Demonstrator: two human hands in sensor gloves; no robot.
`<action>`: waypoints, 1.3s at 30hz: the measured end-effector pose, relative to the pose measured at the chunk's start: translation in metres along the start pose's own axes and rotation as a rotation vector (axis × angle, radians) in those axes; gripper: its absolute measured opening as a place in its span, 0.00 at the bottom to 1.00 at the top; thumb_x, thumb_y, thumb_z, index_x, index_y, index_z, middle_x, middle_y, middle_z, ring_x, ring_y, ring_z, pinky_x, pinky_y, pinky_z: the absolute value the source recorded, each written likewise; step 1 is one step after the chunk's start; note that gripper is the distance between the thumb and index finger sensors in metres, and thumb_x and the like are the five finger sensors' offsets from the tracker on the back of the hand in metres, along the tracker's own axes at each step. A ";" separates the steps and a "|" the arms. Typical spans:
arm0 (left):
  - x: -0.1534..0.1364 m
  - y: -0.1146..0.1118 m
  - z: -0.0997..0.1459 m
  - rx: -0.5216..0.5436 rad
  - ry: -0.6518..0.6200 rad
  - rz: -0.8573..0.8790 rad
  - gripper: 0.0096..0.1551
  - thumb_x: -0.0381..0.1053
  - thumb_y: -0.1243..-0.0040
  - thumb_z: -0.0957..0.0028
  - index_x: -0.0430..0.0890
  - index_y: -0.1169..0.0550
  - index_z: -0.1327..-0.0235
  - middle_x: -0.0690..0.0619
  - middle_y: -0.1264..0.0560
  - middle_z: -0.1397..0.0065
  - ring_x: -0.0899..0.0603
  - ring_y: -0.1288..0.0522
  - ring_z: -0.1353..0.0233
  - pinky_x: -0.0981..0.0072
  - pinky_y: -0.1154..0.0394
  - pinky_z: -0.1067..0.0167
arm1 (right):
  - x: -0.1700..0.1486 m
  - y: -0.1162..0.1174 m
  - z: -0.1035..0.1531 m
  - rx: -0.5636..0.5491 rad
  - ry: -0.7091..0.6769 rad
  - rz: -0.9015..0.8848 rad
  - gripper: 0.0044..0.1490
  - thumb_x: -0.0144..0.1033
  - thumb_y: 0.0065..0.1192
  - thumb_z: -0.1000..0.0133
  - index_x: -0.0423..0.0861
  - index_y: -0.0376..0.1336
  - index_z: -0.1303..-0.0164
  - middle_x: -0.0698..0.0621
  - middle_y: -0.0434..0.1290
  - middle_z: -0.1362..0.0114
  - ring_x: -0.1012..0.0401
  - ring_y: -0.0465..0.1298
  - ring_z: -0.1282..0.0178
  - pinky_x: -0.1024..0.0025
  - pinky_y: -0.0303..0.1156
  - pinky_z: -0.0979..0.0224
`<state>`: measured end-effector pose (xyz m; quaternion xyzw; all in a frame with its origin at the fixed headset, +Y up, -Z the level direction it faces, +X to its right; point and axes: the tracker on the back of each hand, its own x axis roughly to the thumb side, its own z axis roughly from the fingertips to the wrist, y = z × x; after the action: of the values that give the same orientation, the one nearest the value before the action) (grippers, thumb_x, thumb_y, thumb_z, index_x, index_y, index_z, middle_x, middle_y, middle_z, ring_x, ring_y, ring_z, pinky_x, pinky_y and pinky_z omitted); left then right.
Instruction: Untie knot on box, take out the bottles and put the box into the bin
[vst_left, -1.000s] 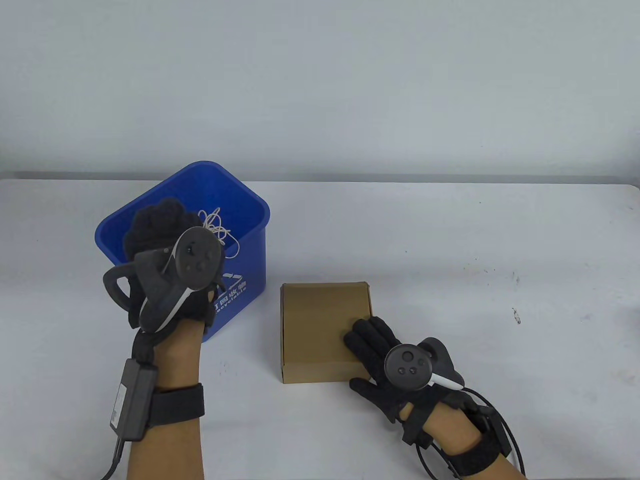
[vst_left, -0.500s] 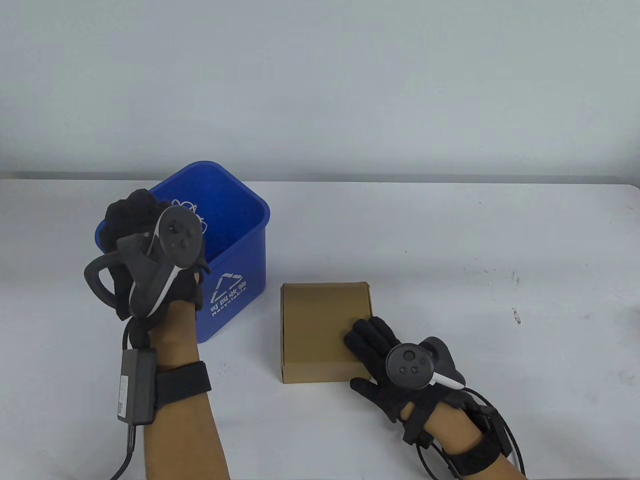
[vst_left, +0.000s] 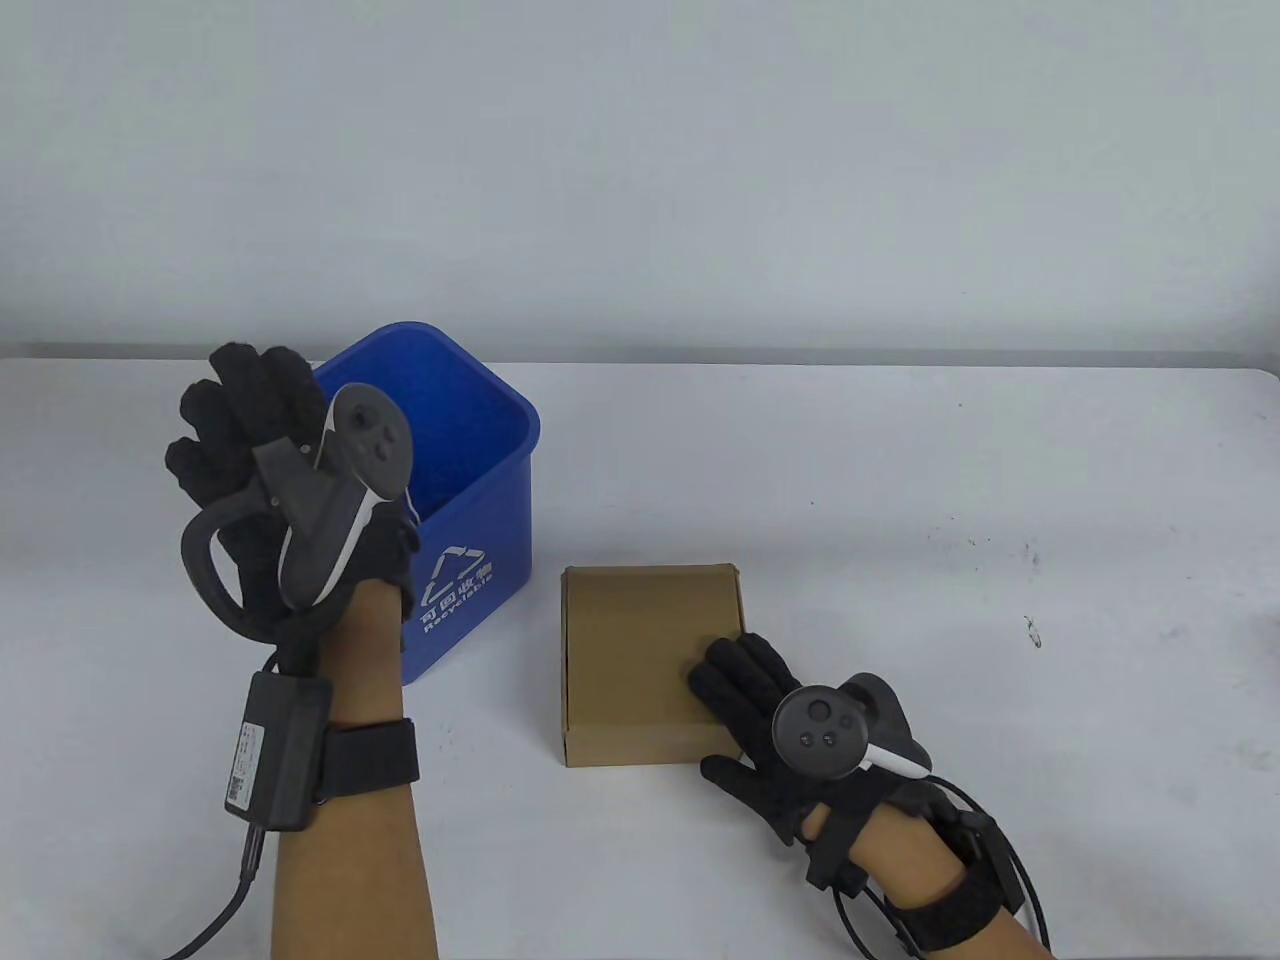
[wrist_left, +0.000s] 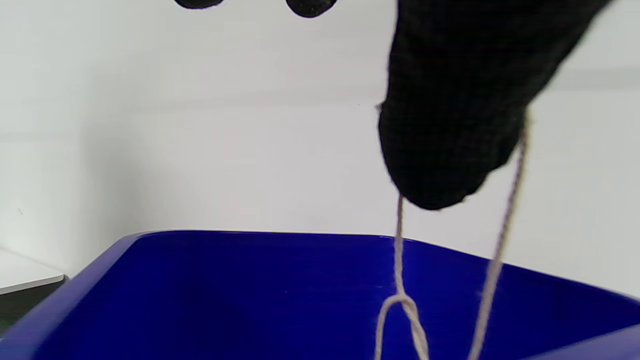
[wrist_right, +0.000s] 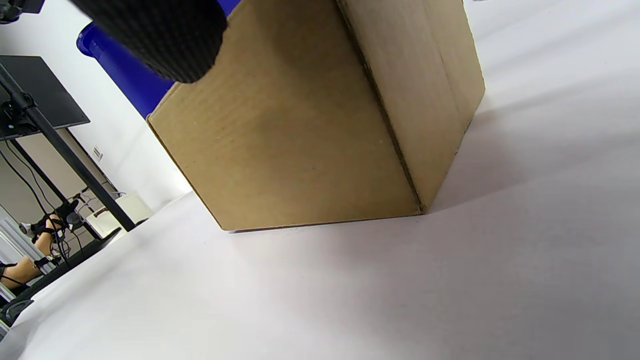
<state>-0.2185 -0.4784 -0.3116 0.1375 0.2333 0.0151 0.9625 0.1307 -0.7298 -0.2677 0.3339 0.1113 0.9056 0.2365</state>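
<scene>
A closed brown cardboard box (vst_left: 640, 630) lies on the white table (vst_left: 900, 500), with no string round it. My right hand (vst_left: 740, 680) rests flat on its near right corner, fingers straight on the lid. The right wrist view shows the box (wrist_right: 300, 140) from low down, one fingertip (wrist_right: 160, 30) over its top edge. My left hand (vst_left: 240, 420) is raised over the left rim of the blue bin (vst_left: 535, 425), fingers spread. A pale string (wrist_left: 400, 240) hangs from beside the thumb (wrist_left: 450, 125) into the bin (wrist_left: 250, 290). No bottles are in view.
The bin stands just left of and behind the box and carries a white recycling mark (vst_left: 455, 575). Bare table stretches to the right of the box and behind it. Past the table's edge, the right wrist view shows a stand (wrist_right: 60, 150) and cables.
My left hand, curled round a bundle of string over the bin, has risen, shifted left and spread its fingers. The bundle has dropped out of the table view. The right hand stays put.
</scene>
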 end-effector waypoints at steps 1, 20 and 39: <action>0.000 0.000 -0.001 -0.005 0.002 0.009 0.74 0.59 0.19 0.61 0.44 0.56 0.18 0.41 0.66 0.17 0.23 0.58 0.16 0.20 0.55 0.26 | 0.000 0.000 0.000 0.000 0.000 0.000 0.49 0.52 0.52 0.43 0.49 0.34 0.20 0.52 0.26 0.18 0.45 0.26 0.20 0.32 0.44 0.26; -0.017 0.002 0.000 0.038 0.033 -0.002 0.19 0.51 0.19 0.58 0.49 0.09 0.55 0.52 0.23 0.34 0.32 0.33 0.25 0.29 0.41 0.28 | 0.000 0.000 0.000 0.001 0.000 0.000 0.49 0.52 0.52 0.43 0.49 0.34 0.20 0.52 0.26 0.18 0.45 0.26 0.20 0.32 0.44 0.26; -0.018 -0.017 -0.006 -0.138 -0.026 0.063 0.49 0.44 0.31 0.49 0.53 0.45 0.18 0.45 0.40 0.19 0.28 0.44 0.20 0.28 0.47 0.27 | 0.000 0.000 0.000 0.002 0.000 -0.002 0.49 0.52 0.52 0.43 0.49 0.34 0.20 0.52 0.26 0.18 0.45 0.26 0.20 0.32 0.44 0.26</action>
<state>-0.2379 -0.4954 -0.3131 0.0783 0.2147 0.0599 0.9717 0.1309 -0.7297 -0.2681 0.3341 0.1124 0.9052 0.2373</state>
